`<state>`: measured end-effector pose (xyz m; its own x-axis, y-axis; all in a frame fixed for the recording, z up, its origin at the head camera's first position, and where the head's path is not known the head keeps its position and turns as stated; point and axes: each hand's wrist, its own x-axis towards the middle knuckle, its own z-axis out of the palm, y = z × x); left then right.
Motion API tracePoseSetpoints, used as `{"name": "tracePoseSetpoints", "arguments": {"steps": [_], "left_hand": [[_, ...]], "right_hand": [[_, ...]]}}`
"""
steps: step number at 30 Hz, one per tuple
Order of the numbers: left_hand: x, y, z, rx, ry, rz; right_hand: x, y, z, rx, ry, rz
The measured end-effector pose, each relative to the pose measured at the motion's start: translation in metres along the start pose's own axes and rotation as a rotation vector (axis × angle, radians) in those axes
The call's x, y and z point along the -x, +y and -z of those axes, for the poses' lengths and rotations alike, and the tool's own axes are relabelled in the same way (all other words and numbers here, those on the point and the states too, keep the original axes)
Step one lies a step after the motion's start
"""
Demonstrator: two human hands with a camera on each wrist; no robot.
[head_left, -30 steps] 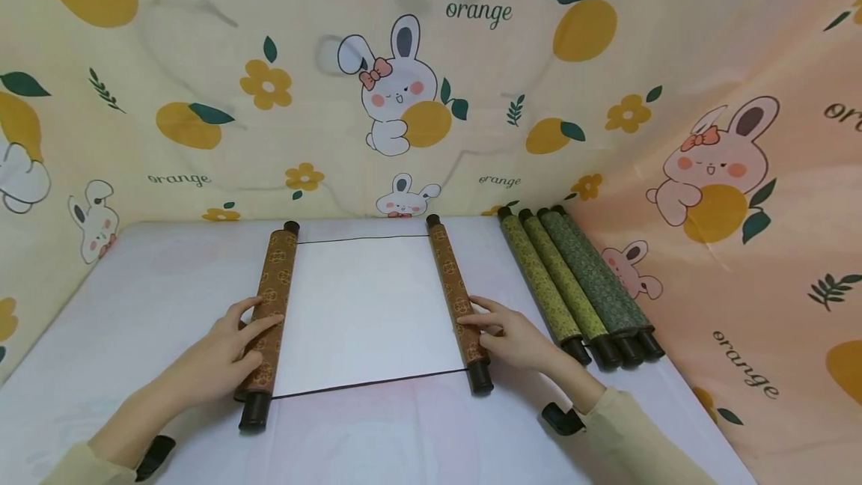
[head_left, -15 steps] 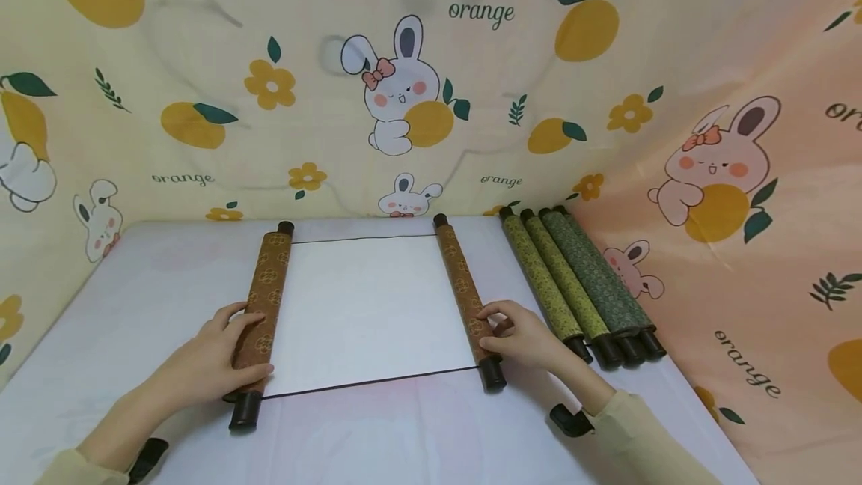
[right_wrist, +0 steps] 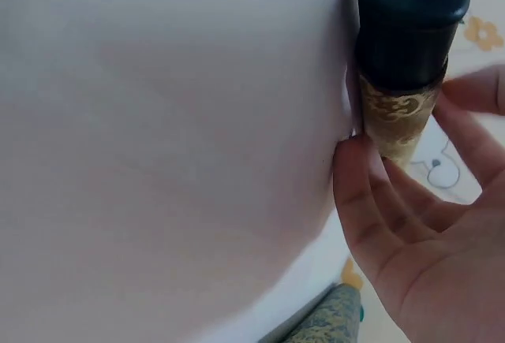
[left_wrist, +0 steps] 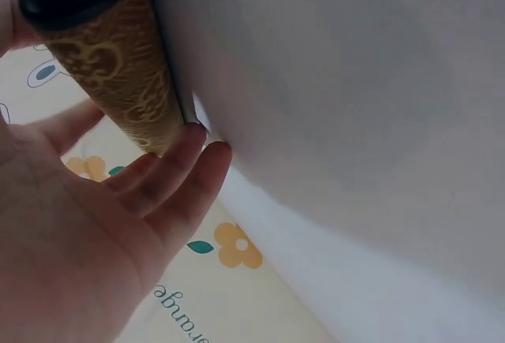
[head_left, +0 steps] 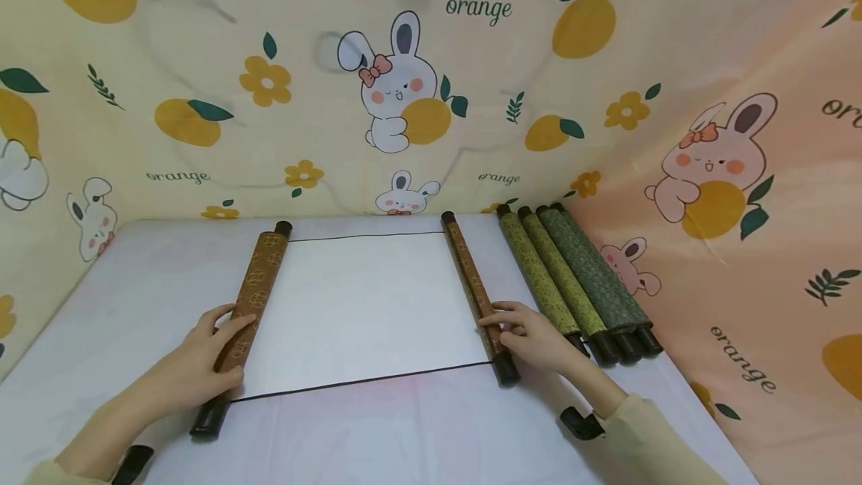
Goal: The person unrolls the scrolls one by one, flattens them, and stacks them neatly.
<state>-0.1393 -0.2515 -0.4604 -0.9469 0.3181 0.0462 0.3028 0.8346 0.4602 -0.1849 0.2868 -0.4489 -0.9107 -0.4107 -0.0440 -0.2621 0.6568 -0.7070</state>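
Brown scroll (head_left: pixel 350 320) lies flat on counter (head_left: pixel 377 432), white sheet (head_left: pixel 377 268) spread between left roller (head_left: pixel 259 272) and right roller (head_left: pixel 468 268). Our left hand (head_left: pixel 185 365) grips left roller, fingers draped over it; our right hand (head_left: pixel 532 335) pinches right roller toward near end. For even rolling, we should match pace on both sides, shift grip nearer mid-length so far ends don't lag, press lightly against creases. Green scrolls (head_left: pixel 595 275) lie near right hand; best we steer wide.
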Motion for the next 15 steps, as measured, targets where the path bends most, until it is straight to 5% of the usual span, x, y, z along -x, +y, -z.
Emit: {"name": "tracePoseSetpoints", "arguments": {"steps": [8,15], "left_hand": [[0.001,-0.004,0.004,0.002,-0.015,0.004],[0.002,-0.011,0.009,-0.113,0.021,0.028]], "right_hand": [[0.007,0.002,0.003,-0.018,0.037,-0.102],[0.012,0.005,0.007,-0.050,0.059,-0.148]]}}
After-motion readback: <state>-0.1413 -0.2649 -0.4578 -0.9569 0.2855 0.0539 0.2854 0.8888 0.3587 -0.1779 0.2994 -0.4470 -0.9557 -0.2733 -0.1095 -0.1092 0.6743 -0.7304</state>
